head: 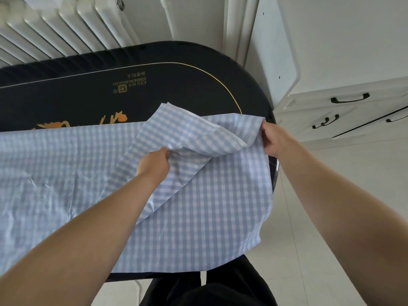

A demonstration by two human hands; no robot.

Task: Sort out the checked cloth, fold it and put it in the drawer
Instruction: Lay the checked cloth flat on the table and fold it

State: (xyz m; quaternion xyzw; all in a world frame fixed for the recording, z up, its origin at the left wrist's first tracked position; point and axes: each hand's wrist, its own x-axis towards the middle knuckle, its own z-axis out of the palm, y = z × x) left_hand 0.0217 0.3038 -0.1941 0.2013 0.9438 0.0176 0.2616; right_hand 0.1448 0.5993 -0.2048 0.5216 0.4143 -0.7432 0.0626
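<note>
Across the near half of a black oval table (198, 69) with a thin gold line and gold lettering lies the blue-and-white checked cloth (209, 206), spread mostly flat and hanging over the near and right edges. Its far right part is turned back on itself in a loose diagonal flap, with a pointed corner lifted toward the middle of the table. The left hand (154, 165) has its fingers closed in a pinch on the folded edge of that flap, near the middle of the cloth. The right hand (273, 139) grips the cloth's far right corner at the table's rim, fingers curled tight around the fabric. Both bare forearms reach in from the bottom of the view. Beyond the table stands a white ribbed radiator (66, 25), and to the right, on a pale tiled floor, a white drawer unit (344, 113) with dark handles, its drawers closed.
</note>
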